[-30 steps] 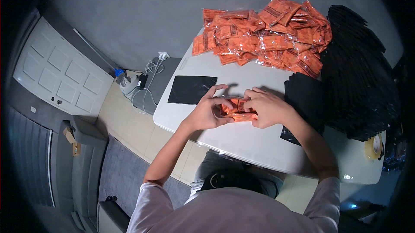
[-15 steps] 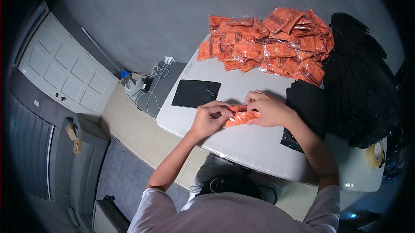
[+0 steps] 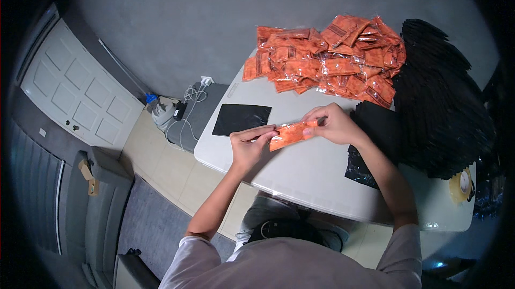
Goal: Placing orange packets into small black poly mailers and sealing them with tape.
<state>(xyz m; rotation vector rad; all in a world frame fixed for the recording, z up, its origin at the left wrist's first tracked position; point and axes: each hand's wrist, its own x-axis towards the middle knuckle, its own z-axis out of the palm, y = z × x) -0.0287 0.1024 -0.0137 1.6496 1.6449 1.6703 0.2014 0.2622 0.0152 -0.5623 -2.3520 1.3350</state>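
Between my hands is an orange packet (image 3: pixel 289 136) in shiny clear plastic, held over the white table (image 3: pixel 295 176). My left hand (image 3: pixel 252 144) pinches its left end between thumb and fingers, and my right hand (image 3: pixel 329 124) grips the right end. A flat black pouch (image 3: pixel 240 118) lies just beyond my left hand. Behind them is a large heap of similar orange packets (image 3: pixel 338 58). Stacks of black pouches (image 3: pixel 434 101) cover the right side, some lying under my right forearm.
A tape roll (image 3: pixel 461 184) lies at the table's right end. Left of the table are a grey surface (image 3: pixel 209 104) with cables and a charger (image 3: pixel 178 111), a grey sofa (image 3: pixel 102 192) with a small cardboard box (image 3: pixel 92 182), and a white door (image 3: pixel 80 80).
Both hands have raised and tilted the orange packet, and it now looks narrower, drawn into a strip. My left hand has moved left and its fingers have closed further on it.
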